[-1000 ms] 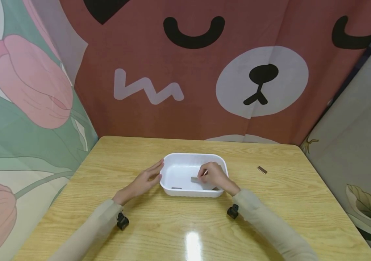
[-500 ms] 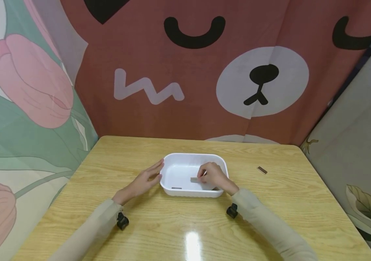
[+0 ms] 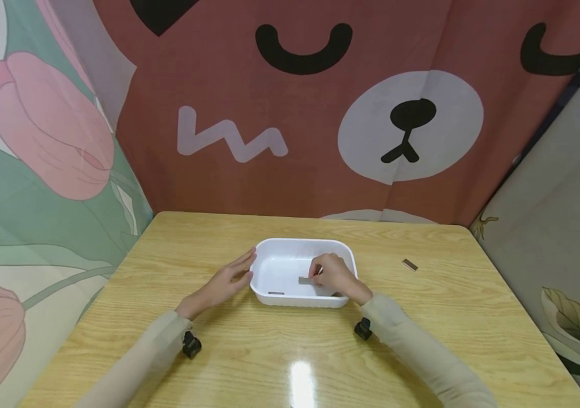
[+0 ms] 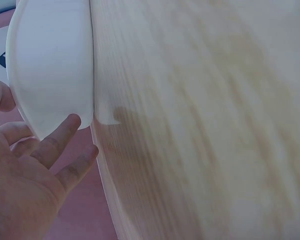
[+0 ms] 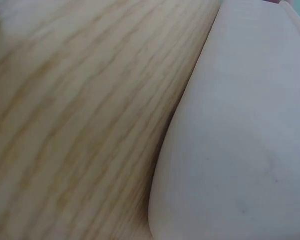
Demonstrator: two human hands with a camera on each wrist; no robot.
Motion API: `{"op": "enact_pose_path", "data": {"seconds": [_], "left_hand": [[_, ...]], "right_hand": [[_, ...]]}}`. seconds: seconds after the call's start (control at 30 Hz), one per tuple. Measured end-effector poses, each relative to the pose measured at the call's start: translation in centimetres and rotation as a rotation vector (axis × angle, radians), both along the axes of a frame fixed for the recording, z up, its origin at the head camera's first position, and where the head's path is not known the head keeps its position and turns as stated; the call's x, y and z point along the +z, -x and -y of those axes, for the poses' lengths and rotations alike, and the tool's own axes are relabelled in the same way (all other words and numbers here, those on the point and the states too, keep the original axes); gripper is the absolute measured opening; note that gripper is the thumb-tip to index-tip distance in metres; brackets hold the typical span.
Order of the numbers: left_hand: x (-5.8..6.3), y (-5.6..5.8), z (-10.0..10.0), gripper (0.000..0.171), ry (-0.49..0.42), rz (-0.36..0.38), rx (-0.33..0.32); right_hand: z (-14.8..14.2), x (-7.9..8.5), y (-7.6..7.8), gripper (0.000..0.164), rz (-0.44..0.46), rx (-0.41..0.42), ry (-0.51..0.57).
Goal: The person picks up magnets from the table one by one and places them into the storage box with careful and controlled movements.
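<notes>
A white rectangular plastic basin (image 3: 280,269) sits on the table. My left hand (image 3: 224,286) rests with spread fingers against its left end; the left wrist view shows the fingertips (image 4: 72,120) at the basin's outer wall. Reaching in over the near right corner, my right hand (image 3: 333,272) pinches a small flat grey strip (image 3: 304,280) just above the basin floor. The strip's right end is hidden by the fingers. A thin dark strip (image 3: 276,293) shows inside by the near wall. Only the basin's outer side (image 5: 234,130) appears in the right wrist view, without the hand.
A small brown rectangular piece (image 3: 409,264) with a pale edge lies on the wood-grain table (image 3: 249,351) to the right of the basin. Behind the table hangs a printed bear cloth (image 3: 310,187), with floral cloths on both sides.
The grey strip between the right fingers has turned slightly, showing more of its flat face. Left hand and basin stay in place.
</notes>
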State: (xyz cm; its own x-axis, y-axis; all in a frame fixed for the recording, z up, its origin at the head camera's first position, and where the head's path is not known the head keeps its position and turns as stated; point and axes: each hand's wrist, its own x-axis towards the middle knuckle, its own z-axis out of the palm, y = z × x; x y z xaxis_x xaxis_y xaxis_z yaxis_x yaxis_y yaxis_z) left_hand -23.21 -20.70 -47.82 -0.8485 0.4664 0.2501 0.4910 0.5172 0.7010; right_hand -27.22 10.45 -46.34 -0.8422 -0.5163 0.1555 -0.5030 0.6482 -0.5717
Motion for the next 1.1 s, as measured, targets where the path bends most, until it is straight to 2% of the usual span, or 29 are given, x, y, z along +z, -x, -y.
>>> {"op": "enact_pose_path", "data": {"seconds": [0.37,0.67,1.1], "left_hand": [[-0.33,0.22,0.04,0.052,0.003,0.005,-0.005],[-0.22,0.16,-0.01,0.053,0.013,0.009,0.003],[-0.46,0.27,0.10,0.052,0.003,0.020,0.001]], "right_hand": [[0.30,-0.20,-0.02,0.020,-0.009,-0.037,-0.016],[0.39,-0.04,-0.22,0.021,-0.064,-0.051,-0.053],[0.41,0.18,-0.53,0.020,-0.040,-0.050,-0.056]]}}
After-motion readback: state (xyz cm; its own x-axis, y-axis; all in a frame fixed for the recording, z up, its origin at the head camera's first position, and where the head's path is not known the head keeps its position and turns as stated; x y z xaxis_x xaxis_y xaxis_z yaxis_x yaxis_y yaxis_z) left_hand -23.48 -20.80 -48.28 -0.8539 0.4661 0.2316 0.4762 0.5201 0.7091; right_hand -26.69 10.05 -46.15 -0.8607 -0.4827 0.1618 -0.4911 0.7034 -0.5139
